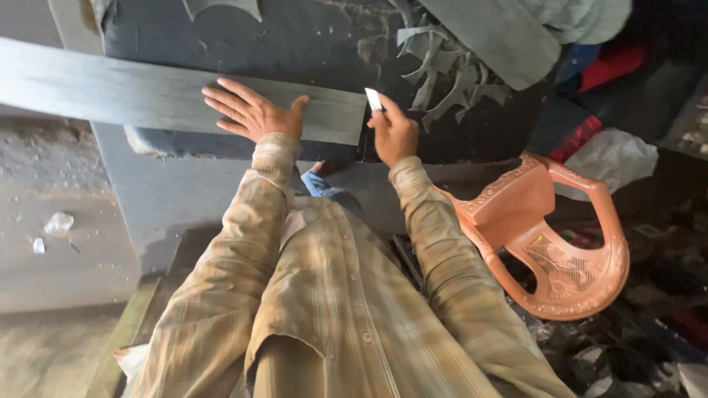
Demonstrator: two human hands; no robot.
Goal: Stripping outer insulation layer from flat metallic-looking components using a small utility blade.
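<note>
Grey strip [147, 92] lies pinned under the flat, open left hand [254, 112]; the right hand [392, 133], just beside its end, grips a small white blade [374, 99], apparently marking or cutting.

Toppled on its side at right, an orange plastic chair [560, 243] (beside crumpled white plastic [616, 158]), with curled grey offcuts [450, 77] heaped on the dark worktop [295, 44].

open dark sheet [295, 44] ahead, cut scraps [450, 74] right, orange chair [560, 236] beside
</note>
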